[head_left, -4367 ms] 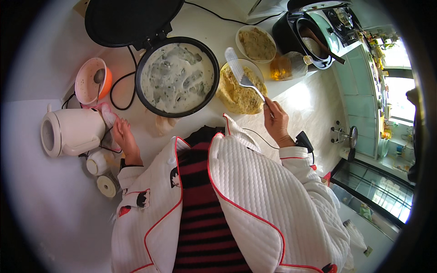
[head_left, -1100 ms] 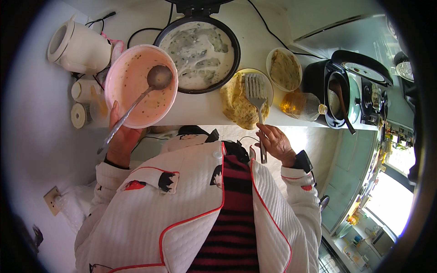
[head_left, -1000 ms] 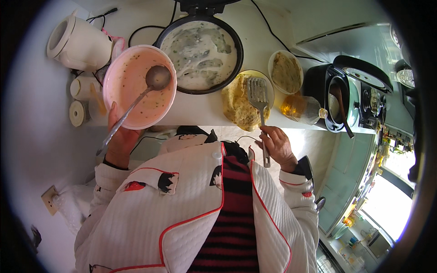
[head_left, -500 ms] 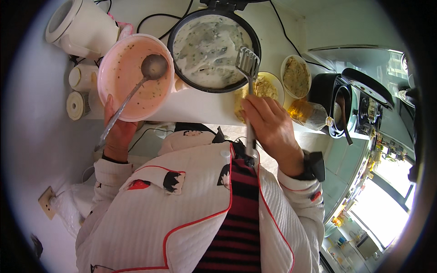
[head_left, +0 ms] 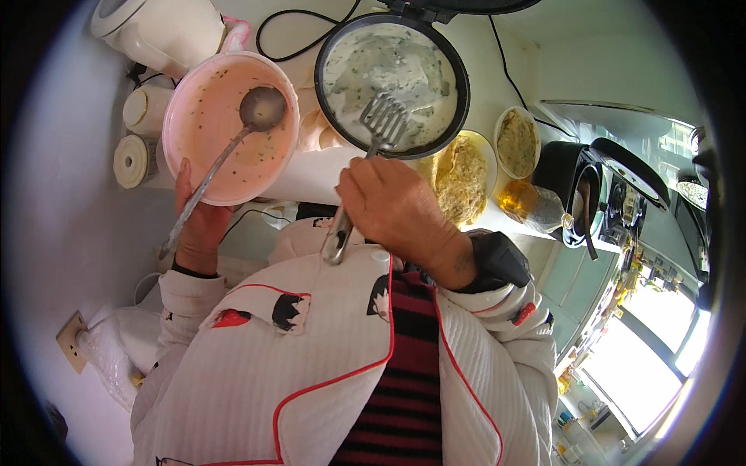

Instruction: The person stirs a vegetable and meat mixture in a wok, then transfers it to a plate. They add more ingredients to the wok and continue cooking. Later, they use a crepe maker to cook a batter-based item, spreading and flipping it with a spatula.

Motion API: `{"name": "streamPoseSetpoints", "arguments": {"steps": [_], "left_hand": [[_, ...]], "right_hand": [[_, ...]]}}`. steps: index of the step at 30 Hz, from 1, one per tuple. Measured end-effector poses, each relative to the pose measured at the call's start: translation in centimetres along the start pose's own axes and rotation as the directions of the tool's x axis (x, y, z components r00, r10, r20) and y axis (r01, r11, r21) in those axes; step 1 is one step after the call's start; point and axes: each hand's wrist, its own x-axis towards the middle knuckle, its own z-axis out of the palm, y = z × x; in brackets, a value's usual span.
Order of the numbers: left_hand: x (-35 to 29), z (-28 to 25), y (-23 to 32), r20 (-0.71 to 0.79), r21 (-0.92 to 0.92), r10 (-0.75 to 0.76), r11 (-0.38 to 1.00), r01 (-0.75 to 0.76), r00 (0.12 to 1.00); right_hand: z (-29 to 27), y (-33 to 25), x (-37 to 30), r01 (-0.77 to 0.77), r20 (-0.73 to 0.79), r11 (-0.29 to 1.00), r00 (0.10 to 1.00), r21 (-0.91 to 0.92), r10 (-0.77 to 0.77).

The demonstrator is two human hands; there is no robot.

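My left hand (head_left: 203, 233) grips a pink bowl (head_left: 180, 147) from its near side, fingers under and thumb up at the wall. Inside the bowl rests a metal ladle (head_left: 263, 109), its handle leaning over the rim past my left hand; green-flecked batter smears the sides. My right hand (head_left: 392, 210) is wrapped round the handle of a slotted metal spatula (head_left: 384, 123). The spatula's head lies over the near part of a round black electric griddle (head_left: 464, 101). Pale batter with green bits (head_left: 388, 62) is spread across the griddle.
Right of the griddle stand a dish of cooked pancakes (head_left: 460, 182), a bowl of food (head_left: 517, 144) and an oil bottle (head_left: 535, 206). Farther right is a black pot-like appliance (head_left: 579, 175). A white kettle (head_left: 167, 35) and jars (head_left: 136, 161) are at left.
My right hand has moved left with the spatula, whose head went from the griddle's right rim to over its near middle. The batter looks more evenly spread. My left hand still holds the bowl.
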Motion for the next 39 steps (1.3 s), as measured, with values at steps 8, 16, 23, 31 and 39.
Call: {"name": "streamPoseSetpoints", "arguments": {"steps": [8,16,23,31,39], "left_hand": [[-0.2,-0.4,0.4,-0.063,0.010,0.048,0.999,-0.048,0.997],[-0.2,-0.4,0.5,-0.077,-0.013,0.032,0.999,-0.033,0.996],[0.1,0.2,0.2,-0.069,0.022,0.023,1.000,-0.022,0.997],[0.3,1.4,0.0,-0.067,0.046,-0.004,0.999,0.007,0.998],[0.4,1.7,-0.3,-0.037,0.073,-0.021,0.997,0.024,0.999]], "right_hand": [[-2.5,-1.7,2.5,0.019,-0.026,0.976,1.000,0.217,-0.013],[-2.4,0.2,1.6,-0.044,-0.121,0.995,0.991,0.090,0.055],[-2.0,-1.0,0.2,0.011,-0.043,0.988,0.999,0.151,-0.005],[-2.5,2.3,-1.3,-0.154,-0.100,0.986,0.982,0.068,0.160],[-1.0,0.5,-1.7,-0.124,0.000,0.992,0.992,0.008,0.124]]}}
